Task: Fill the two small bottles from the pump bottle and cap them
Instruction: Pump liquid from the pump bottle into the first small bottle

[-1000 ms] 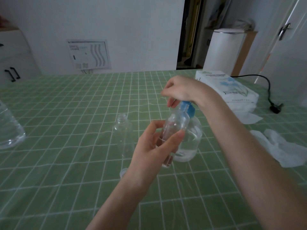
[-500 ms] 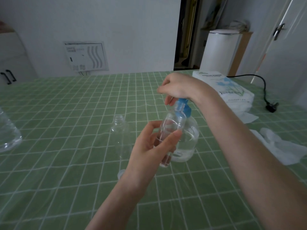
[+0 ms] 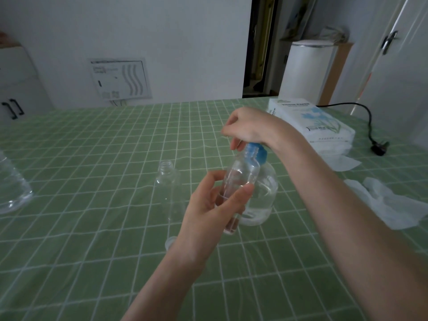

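Fingers (image 3: 238,193) grip one bottle (image 3: 243,170), second bottle (image 3: 167,181) upright

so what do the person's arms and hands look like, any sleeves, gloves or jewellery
The left hand and right hand are bare, with no gloves, rings, watch or bracelet. No sleeve shows along either forearm as far as the frame reaches.

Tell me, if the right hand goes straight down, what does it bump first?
The blue pump head of the pump bottle. The right hand hangs right over it and probably touches it, though depth is unclear.
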Motion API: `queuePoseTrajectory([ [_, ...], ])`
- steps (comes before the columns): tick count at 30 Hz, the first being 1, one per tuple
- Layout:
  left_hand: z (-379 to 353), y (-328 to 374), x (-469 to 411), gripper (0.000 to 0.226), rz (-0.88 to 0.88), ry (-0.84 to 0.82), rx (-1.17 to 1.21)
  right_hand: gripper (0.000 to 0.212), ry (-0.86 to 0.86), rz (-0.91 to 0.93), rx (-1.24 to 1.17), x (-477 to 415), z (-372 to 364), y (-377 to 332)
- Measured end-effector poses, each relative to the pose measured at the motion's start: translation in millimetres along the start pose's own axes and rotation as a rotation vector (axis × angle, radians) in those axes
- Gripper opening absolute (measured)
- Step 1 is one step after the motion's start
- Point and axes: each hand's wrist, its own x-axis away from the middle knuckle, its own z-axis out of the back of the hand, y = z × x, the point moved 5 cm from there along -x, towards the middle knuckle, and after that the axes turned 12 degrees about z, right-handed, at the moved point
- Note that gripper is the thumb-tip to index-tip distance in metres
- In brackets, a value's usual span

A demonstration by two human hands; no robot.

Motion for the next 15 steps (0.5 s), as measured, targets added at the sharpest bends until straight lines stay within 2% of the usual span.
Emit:
queuePoseTrajectory([
  [3, 0.2, -0.9, -1.3, 0.024, 0.000, -0.004, 0.001, 0.033, 0.031, 0.017, 0.008, 0.0, 6.7, -2.7],
  [15, 1.4, -3.2, -2.0, 0.027, 0.014, -0.002, 0.004, 0.034, -0.035, -0.020, -0.025, 0.1, -2.8, 1.5],
])
